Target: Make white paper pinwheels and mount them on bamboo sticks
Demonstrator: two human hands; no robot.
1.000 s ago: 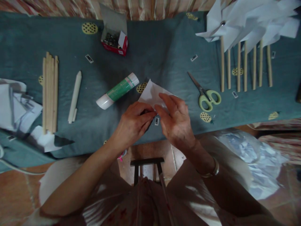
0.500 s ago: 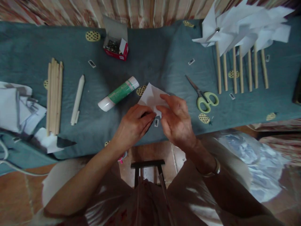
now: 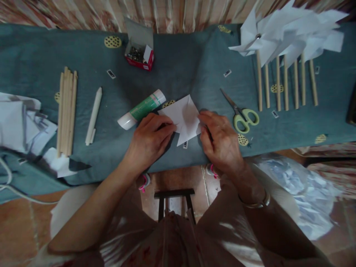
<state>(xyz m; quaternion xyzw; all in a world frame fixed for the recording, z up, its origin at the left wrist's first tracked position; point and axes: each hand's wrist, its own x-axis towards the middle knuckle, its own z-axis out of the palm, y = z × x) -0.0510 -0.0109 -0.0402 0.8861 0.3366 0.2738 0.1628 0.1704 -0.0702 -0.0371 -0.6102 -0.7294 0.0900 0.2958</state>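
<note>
A small sheet of white paper (image 3: 188, 118) with slits running in from its edges is held over the front part of the table. My left hand (image 3: 151, 139) pinches its left side between thumb and fingers. On the opposite side, my right hand (image 3: 221, 142) grips the right edge with thumb and forefinger. Just behind my left hand lies a glue stick (image 3: 143, 108) with a green label, its lower end close to my knuckles. To the right of my right hand are scissors (image 3: 241, 115) with light green handles.
White paper pinwheels (image 3: 292, 33) on wooden sticks lie at the back right. A red box (image 3: 140, 59) of metal pins stands open at the back. Leftward are a white pen (image 3: 94, 115), a bundle of wooden sticks (image 3: 66, 111) and paper sheets (image 3: 12, 126). A plastic bag (image 3: 303, 200) sits lower right.
My hands have moved apart, the right one to the right and the left one slightly left. The paper has turned and more of it shows between them.
</note>
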